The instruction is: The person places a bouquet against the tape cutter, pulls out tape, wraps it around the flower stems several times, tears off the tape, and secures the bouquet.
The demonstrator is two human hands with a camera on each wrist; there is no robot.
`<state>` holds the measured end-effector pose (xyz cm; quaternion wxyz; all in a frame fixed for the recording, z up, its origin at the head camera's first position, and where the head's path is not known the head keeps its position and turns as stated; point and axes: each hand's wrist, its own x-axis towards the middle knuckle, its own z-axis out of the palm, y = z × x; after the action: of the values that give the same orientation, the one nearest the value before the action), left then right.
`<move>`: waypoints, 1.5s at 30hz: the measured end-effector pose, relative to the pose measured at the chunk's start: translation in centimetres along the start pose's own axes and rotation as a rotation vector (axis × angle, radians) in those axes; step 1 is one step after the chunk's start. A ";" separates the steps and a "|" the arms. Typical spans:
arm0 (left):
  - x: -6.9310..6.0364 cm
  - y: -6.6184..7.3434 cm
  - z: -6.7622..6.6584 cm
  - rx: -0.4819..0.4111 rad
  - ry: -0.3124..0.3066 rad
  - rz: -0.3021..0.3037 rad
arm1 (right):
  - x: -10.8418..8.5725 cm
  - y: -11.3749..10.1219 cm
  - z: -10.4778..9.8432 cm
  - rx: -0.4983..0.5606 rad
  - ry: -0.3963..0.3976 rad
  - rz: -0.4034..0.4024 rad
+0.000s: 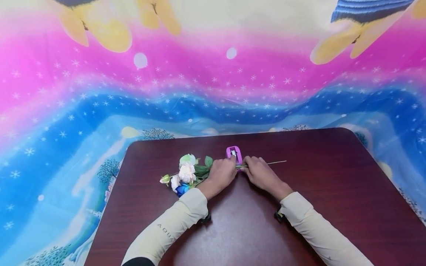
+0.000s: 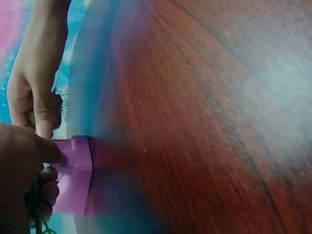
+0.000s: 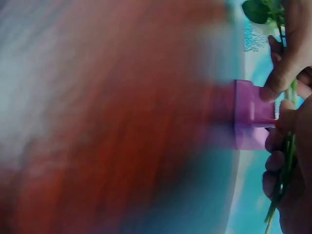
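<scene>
A bunch of flowers (image 1: 187, 173) with white, pale pink and blue blooms lies sideways over the table, heads to the left. My left hand (image 1: 222, 173) grips its stems just below the leaves. Farther along, my right hand (image 1: 261, 173) curls round the lower stems (image 3: 288, 158), whose ends stick out to the right. Between the hands stands a purple tape dispenser (image 1: 239, 157), its toothed edge close to the stems in the right wrist view. The left thumb touches the dispenser. Whether tape is on the stems is hidden by the fingers.
The dark red-brown table (image 1: 332, 207) has rounded far corners. Behind it hangs a pink and blue printed cloth (image 1: 213, 92) with snowflakes, reaching the table's far edge.
</scene>
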<state>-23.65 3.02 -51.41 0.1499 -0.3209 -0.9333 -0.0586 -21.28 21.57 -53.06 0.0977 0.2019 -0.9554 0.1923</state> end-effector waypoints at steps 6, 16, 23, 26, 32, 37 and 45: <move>-0.1 0.0 0.5 0.007 0.035 0.018 | 0.2 0.3 0.6 -0.053 0.033 -0.011; 0.0 0.2 0.7 0.030 0.073 0.024 | 0.5 0.2 0.6 -0.154 0.086 -0.010; -0.2 0.4 1.1 0.088 0.154 0.035 | 0.4 -0.8 0.6 -0.324 0.164 0.075; -0.3 0.6 1.4 0.149 0.187 0.023 | 0.5 -1.3 0.8 -0.370 0.158 0.133; -0.5 1.1 1.9 0.269 0.259 -0.030 | 0.5 -2.0 0.8 -0.420 0.128 0.194; -0.5 1.1 2.1 0.340 0.351 -0.030 | 0.6 -2.3 0.6 -0.443 0.121 0.184; -0.5 0.5 1.3 0.315 0.292 0.051 | 0.3 -2.6 0.6 -0.435 0.133 0.199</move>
<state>-23.31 3.38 -52.83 0.3332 -0.3050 -0.8910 0.0458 -20.55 19.02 -52.62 0.1820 0.0679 -0.9809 0.0037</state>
